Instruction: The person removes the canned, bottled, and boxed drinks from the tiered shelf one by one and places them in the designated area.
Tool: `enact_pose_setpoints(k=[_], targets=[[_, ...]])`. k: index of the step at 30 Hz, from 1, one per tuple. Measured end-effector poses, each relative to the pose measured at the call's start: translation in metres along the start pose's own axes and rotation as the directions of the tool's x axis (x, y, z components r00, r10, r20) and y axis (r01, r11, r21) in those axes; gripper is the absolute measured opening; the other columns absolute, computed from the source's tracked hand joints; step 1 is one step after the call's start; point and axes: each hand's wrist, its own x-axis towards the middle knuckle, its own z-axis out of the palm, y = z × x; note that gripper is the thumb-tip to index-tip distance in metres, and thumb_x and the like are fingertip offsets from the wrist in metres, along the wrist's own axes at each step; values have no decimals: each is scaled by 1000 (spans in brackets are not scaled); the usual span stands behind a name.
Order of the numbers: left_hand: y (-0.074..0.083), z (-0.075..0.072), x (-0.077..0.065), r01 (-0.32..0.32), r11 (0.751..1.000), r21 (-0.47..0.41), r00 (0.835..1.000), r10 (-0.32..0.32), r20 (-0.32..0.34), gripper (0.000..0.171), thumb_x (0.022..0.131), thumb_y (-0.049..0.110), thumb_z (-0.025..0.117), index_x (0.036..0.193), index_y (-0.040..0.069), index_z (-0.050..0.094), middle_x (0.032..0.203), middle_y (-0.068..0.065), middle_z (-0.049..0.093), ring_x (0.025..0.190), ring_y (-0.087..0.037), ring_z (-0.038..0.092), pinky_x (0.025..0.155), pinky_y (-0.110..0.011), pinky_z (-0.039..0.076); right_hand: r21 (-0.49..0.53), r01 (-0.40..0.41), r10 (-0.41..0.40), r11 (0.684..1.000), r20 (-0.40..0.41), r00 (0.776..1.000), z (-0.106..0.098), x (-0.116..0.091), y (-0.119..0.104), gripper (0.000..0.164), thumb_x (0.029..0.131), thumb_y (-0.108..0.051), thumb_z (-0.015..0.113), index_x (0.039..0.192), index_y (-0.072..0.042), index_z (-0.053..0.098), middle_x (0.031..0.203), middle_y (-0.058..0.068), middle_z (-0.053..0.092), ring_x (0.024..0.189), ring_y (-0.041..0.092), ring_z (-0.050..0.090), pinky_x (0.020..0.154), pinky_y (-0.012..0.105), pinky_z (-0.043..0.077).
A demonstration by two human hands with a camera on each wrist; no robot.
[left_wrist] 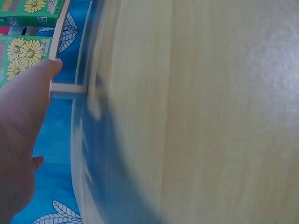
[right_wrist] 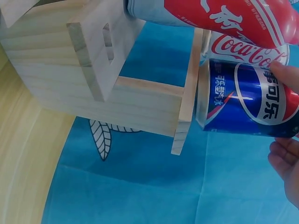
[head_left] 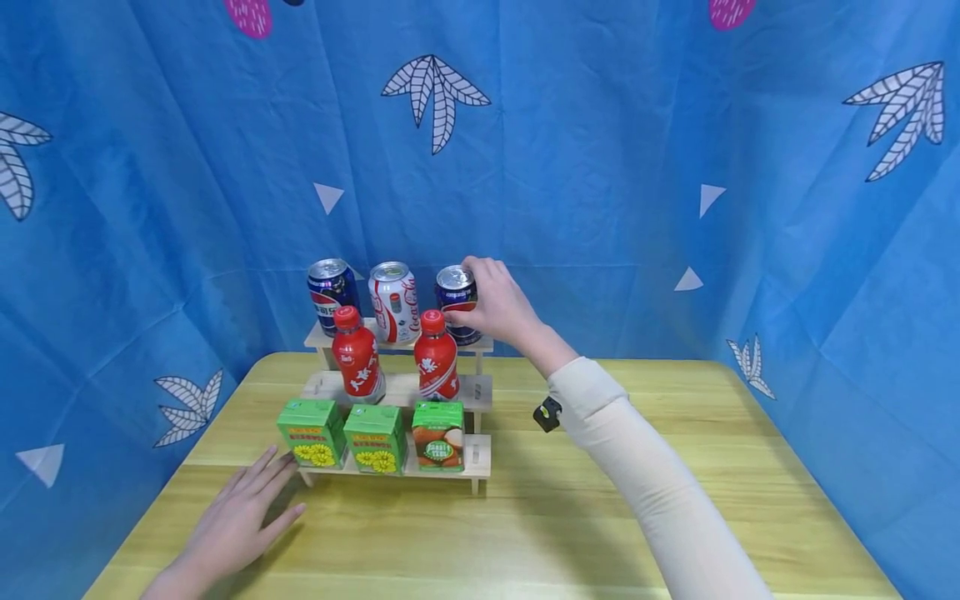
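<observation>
My right hand [head_left: 504,304] grips a blue Pepsi can [head_left: 448,293] at the right end of the rack's top tier. In the right wrist view thumb and fingers lie on opposite sides of the can [right_wrist: 247,100], its base right at the shelf edge. A white Coca-Cola can [head_left: 393,304] and another blue Pepsi can [head_left: 332,296] stand to its left. My left hand [head_left: 240,512] is spread by the front left corner of the wooden rack [head_left: 478,454]. In the left wrist view, a fingertip is right at the shelf edge beside a green drink carton [left_wrist: 25,56].
Two red bottles [head_left: 360,362] stand on the middle tier, in front of the cans. Three green cartons, one with a carrot picture [head_left: 438,437], line the bottom tier. The rack stands on a wooden table [head_left: 637,467], with a blue patterned curtain [head_left: 570,167] behind and at both sides.
</observation>
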Motion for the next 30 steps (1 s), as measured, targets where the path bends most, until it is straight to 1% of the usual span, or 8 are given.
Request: enact_pose_setpoints(k=[5,8,11,15,17,18,23,30], targets=[[0,0,1,6,1000,-9,1000,-6,17,65,91,48,63,139,6,54,147,-16,49,142,-36,36,110,-62,33,-6,4,-4,1000,-22,1000,-5,-4,2,77,78,-40,81,135,-5,43,129,13,53,119,26,47,100,41,52],[-1,-1,1,9,1000,-14,1000,-9,18,65,90,48,64,139,6,54,148,-16,48,145,-35,33,109,-63,34,-2,-7,7,1000,-44,999,-10,-6,4,77,77,-39,81,135,-5,43,128,14,53,119,27,46,99,42,52],[0,-1,0,7,1000,-15,1000,-7,8,64,91,46,64,139,6,53,149,-16,47,147,-31,30,113,-62,30,-2,-18,18,1000,-57,998,-15,-7,8,77,78,-40,81,135,-6,42,129,14,52,120,28,46,98,43,53],[2,-2,-1,-1,1000,-13,1000,0,-9,64,90,45,65,139,6,53,149,-16,47,145,-34,33,127,-42,0,-6,-18,17,1000,-73,997,-22,-11,14,77,78,-40,81,135,-6,42,128,14,53,120,28,46,97,44,54],[1,-2,-1,-1,1000,-10,1000,1,-9,64,91,45,65,139,6,53,149,-16,47,142,-36,36,126,-36,-4,-10,-15,14,1000,-80,997,-25,-14,17,77,78,-40,81,135,-6,43,128,15,53,120,28,46,98,44,54],[1,-2,-1,1,1000,-10,1000,-1,-7,64,91,45,65,139,6,53,149,-16,47,142,-37,36,126,-36,-4,-15,-16,15,1000,-81,997,-27,-15,18,76,78,-40,81,135,-6,43,128,15,53,120,28,46,98,44,54],[-1,-1,0,5,1000,-1,1000,-5,2,64,91,46,64,140,6,52,149,-15,47,145,-34,34,120,-56,24,-28,-13,10,1000,-87,996,-36,-23,21,77,77,-40,81,134,-5,43,127,15,53,119,29,46,97,45,53],[0,1,-1,8,1000,-6,1000,-8,5,64,92,47,62,141,6,51,150,-15,46,150,-28,26,126,-46,11,-50,-32,27,998,-99,995,-49,-39,32,78,76,-39,83,134,-5,43,129,17,52,121,30,46,97,47,54]])
